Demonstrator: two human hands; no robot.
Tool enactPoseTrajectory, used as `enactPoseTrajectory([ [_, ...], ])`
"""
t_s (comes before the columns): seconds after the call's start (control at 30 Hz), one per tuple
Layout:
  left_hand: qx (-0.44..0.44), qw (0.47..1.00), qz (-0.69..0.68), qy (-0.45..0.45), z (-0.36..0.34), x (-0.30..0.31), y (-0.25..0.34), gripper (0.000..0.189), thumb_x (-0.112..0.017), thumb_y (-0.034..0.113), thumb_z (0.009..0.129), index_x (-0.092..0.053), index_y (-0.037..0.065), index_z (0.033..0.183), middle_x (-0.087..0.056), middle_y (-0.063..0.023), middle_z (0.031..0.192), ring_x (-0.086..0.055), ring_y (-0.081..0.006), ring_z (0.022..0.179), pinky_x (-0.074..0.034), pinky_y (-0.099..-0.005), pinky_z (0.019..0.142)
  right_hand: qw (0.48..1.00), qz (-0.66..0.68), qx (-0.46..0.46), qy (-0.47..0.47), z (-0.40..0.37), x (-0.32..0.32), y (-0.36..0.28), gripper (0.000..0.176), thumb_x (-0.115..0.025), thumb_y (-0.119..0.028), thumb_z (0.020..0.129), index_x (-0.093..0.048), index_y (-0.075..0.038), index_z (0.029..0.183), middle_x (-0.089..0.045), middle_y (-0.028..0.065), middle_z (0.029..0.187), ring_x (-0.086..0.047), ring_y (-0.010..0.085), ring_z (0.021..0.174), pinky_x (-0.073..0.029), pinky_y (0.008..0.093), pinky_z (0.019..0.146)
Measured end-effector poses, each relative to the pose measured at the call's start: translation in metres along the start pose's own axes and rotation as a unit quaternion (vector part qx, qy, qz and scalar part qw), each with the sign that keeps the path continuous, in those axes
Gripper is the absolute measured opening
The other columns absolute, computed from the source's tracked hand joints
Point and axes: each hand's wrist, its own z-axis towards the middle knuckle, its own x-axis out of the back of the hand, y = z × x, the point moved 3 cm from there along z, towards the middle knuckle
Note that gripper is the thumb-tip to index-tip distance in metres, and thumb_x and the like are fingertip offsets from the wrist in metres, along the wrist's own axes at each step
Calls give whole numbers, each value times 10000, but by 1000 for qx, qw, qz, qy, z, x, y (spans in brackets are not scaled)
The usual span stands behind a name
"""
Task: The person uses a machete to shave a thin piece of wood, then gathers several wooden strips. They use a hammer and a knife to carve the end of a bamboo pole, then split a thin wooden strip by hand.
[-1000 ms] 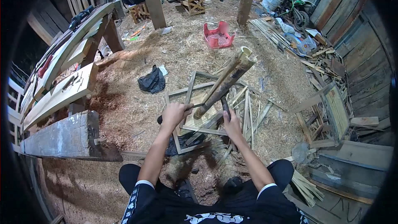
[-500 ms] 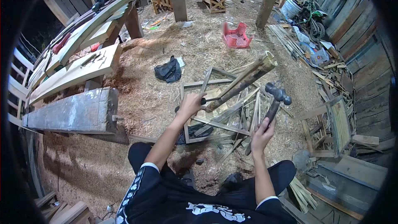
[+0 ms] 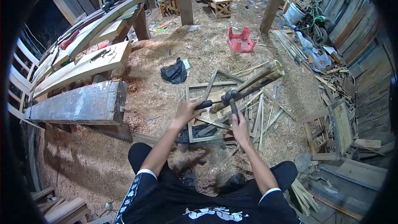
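Observation:
My left hand (image 3: 188, 112) is closed round the black handle of a tool (image 3: 203, 105) whose thin dark shaft runs right to a bamboo pole (image 3: 270, 75). The pole slants up and away in front of me, its hollow far end toward the upper right. My right hand (image 3: 241, 129) grips a hammer (image 3: 234, 107) by its handle. The hammer's dark head overlaps the pole and the end of the tool's shaft, hiding the tool's tip. Below the pole, a thin wooden frame (image 3: 190, 118) lies on the shavings among loose strips.
A thick grey beam (image 3: 74, 103) and planks (image 3: 85, 68) stand at left. Further off are a black plastic bag (image 3: 174, 71), a red plastic stool (image 3: 241, 41) and two posts (image 3: 183, 2). Scrap wood lines the right side, near a small wooden frame (image 3: 342, 126).
My right hand has swung the hammer left and down from beside the pole onto it. My left hand keeps hold of the black-handled tool; the view has shifted slightly.

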Motion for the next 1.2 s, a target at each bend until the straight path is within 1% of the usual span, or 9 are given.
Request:
enactPoseTrajectory([
  [0.27, 38, 998, 48, -20, -1, -1, -5, 399, -798, 330, 825, -746, 147, 1176, -745, -137, 891, -718, -280, 686, -563, -387, 623, 972, -54, 166, 155, 5, -8, -21, 485, -463, -302, 1059, -433, -30, 1459, -661, 236, 850, -671, 372, 692, -496, 458, 659],
  [0.33, 52, 998, 42, -20, 0, -5, -12, 397, -797, 330, 829, -746, 148, 1179, -739, -133, 854, -706, -264, 651, -554, -382, 604, 994, -98, -13, -43, 6, -17, 0, 438, -457, -279, 1058, -452, -77, 1446, -682, 222, 883, -679, 399, 794, -493, 494, 713],
  [0.47, 49, 997, 41, -42, -3, -15, -12, 422, -776, 292, 857, -711, 137, 1244, -729, -112, 770, -692, -226, 602, -543, -361, 588, 986, -41, 147, 61, 19, -24, 7, 458, -449, -318, 1056, -470, -62, 1436, -665, 197, 786, -679, 353, 722, -479, 477, 642],
  [0.5, 48, 998, 20, -45, -7, -17, -15, 418, -776, 294, 857, -715, 133, 1237, -734, -114, 783, -701, -232, 617, -546, -363, 593, 998, -67, -3, -16, 14, -7, -24, 493, -424, -374, 1065, -472, -67, 1447, -634, 160, 684, -650, 313, 618, -472, 451, 590],
  [0.73, 52, 996, 54, -46, -5, -4, -24, 392, -767, 276, 866, -721, 105, 1215, -744, -119, 815, -719, -238, 662, -564, -345, 625, 996, -83, 31, 22, 11, -19, -8, 487, -439, -309, 1073, -409, -34, 1473, -622, 168, 725, -613, 302, 556, -453, 448, 564],
  [0.83, 153, 980, -122, -32, -16, -27, -36, 375, -776, 268, 863, -728, 139, 1212, -749, -102, 811, -728, -196, 721, -563, -318, 662, 995, -47, -41, -75, 18, -9, -24, 499, -458, -316, 1051, -446, 5, 1433, -612, 321, 1240, -568, 467, 1200, -430, 482, 1021],
  [0.93, 110, 991, -40, -68, -16, -34, -54, 358, -770, 270, 868, -734, 143, 1201, -745, -115, 824, -727, -221, 716, -559, -347, 673, 999, -27, -6, -42, 24, -3, -45, 527, -401, -365, 1081, -414, -28, 1486, -632, 99, 763, -606, 188, 554, -465, 366, 509],
  [1.1, 63, 996, 26, -63, -21, -20, -33, 374, -764, 272, 868, -723, 138, 1214, -740, -113, 809, -722, -248, 697, -554, -363, 663, 987, -27, 118, 107, 27, -8, -40, 484, -421, -346, 1079, -430, 12, 1403, -632, 162, 681, -611, 263, 512, -451, 403, 480],
  [1.2, 66, 992, -42, -98, -44, -39, -36, 444, -775, 288, 850, -696, 153, 1266, -727, -116, 797, -708, -257, 676, -548, -379, 647, 991, -94, 59, -72, 30, -37, 14, 399, -435, -300, 1065, -475, -30, 1356, -615, 239, 669, -650, 453, 670, -472, 521, 599],
])
